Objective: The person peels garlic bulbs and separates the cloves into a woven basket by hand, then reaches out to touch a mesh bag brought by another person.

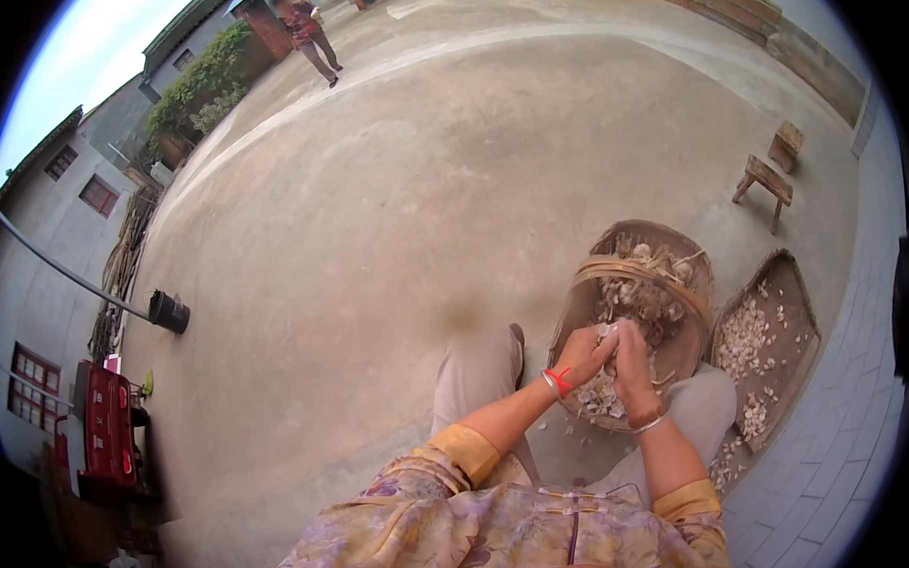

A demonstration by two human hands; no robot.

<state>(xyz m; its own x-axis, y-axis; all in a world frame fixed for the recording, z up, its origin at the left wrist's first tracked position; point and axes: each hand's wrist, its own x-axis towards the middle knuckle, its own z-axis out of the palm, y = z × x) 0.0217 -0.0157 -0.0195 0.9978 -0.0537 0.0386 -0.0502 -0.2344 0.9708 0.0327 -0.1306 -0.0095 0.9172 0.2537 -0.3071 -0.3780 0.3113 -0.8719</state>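
My left hand, with a red string and a bangle at the wrist, is closed with its fingertips around a small whitish piece of garlic. Pressed against it, my right hand also has its fingers closed on the garlic. Both hands are above a woven basket with an arched handle, standing between my knees. Inside lie dry garlic bulbs with stalks, and loose cloves and skins gather at its near end. My fingers partly hide the piece they hold.
Right of the basket, a woven scoop-shaped tray bears many separated cloves, some spilling onto the ground. Two small wooden stools stand beyond it. Far off, a person stands in the concrete yard. A black bucket and red vehicle are left.
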